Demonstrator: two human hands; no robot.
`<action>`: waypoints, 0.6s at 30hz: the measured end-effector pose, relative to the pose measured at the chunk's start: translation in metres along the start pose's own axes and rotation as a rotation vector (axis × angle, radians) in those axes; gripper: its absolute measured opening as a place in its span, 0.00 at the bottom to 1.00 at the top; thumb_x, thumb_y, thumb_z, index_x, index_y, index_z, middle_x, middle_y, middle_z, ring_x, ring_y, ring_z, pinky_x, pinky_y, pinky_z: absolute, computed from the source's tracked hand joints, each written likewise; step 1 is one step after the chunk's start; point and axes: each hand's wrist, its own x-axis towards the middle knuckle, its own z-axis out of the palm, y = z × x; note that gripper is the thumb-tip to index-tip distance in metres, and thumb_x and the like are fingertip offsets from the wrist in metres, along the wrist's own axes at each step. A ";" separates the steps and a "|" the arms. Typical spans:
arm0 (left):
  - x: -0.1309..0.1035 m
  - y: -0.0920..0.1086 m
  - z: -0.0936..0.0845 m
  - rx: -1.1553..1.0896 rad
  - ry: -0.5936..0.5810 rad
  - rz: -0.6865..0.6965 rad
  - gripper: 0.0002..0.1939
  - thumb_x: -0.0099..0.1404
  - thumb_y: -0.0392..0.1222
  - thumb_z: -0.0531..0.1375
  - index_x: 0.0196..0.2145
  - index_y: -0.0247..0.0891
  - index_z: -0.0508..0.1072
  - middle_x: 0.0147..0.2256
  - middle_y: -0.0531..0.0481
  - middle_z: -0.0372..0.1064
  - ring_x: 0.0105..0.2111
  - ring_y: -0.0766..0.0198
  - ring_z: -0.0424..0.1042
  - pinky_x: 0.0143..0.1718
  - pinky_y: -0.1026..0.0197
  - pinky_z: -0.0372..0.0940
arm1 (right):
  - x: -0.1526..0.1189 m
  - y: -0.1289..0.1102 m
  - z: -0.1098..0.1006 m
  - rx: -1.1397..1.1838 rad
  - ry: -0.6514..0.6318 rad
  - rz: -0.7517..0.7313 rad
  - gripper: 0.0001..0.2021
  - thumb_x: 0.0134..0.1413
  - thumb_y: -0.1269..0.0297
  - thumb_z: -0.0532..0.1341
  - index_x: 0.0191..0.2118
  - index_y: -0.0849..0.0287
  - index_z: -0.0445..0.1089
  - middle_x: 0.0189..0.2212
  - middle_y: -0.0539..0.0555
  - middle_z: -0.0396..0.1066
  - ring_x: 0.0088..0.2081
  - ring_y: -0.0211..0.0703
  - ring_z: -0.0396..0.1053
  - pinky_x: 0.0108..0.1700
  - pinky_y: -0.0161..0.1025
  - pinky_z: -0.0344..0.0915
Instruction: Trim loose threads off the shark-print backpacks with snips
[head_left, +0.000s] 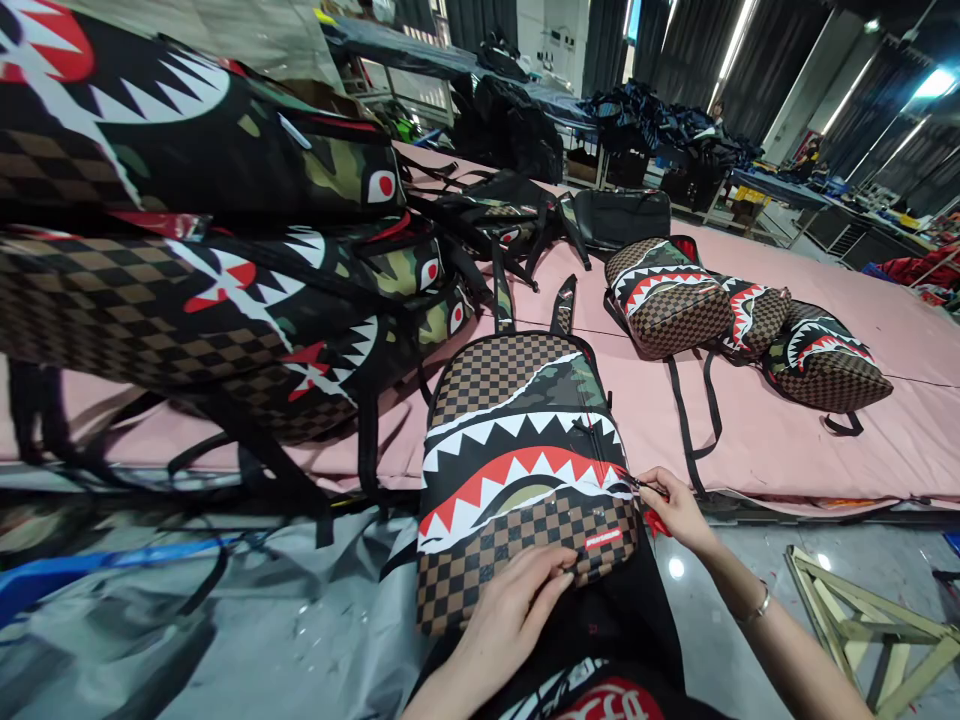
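Observation:
A brown checkered backpack (525, 450) with a shark-mouth print leans between my body and the table edge, its straps lying on the pink surface. My left hand (517, 600) rests on the lower front of the bag, thumb and fingers pressed together near the red label; whatever may be between them is hidden. At the bag's right side, my right hand (671, 508) grips a small dark tool, whose tip touches the side edge by the print. Something red hangs just below those fingers.
Similar backpacks are stacked high on the left (225, 300). Three more (675, 305) lie on the pink table (810, 460) at right. Black bags lie further back. A pale wooden frame (877, 630) stands on the floor at lower right, and grey sheeting (285, 610) covers the lower left.

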 end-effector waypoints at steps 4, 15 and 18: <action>0.045 -0.024 -0.018 0.016 -0.014 -0.007 0.13 0.64 0.46 0.50 0.39 0.43 0.72 0.38 0.50 0.74 0.38 0.62 0.72 0.41 0.62 0.67 | 0.021 0.014 0.007 0.088 0.076 -0.022 0.12 0.53 0.56 0.56 0.38 0.59 0.65 0.35 0.55 0.70 0.40 0.44 0.68 0.45 0.42 0.63; 0.247 -0.107 -0.021 0.283 0.129 -0.336 0.11 0.60 0.38 0.52 0.36 0.40 0.74 0.38 0.47 0.74 0.40 0.59 0.71 0.39 0.62 0.61 | 0.105 -0.008 0.023 -0.305 0.319 -0.178 0.08 0.52 0.65 0.54 0.39 0.57 0.64 0.37 0.53 0.69 0.39 0.43 0.68 0.41 0.38 0.63; 0.269 -0.113 -0.013 0.332 0.184 -0.371 0.10 0.61 0.41 0.53 0.36 0.40 0.73 0.40 0.45 0.73 0.41 0.58 0.70 0.38 0.62 0.61 | 0.139 -0.018 0.026 -0.563 0.385 -0.165 0.07 0.53 0.69 0.54 0.39 0.58 0.65 0.37 0.55 0.66 0.39 0.42 0.67 0.38 0.36 0.62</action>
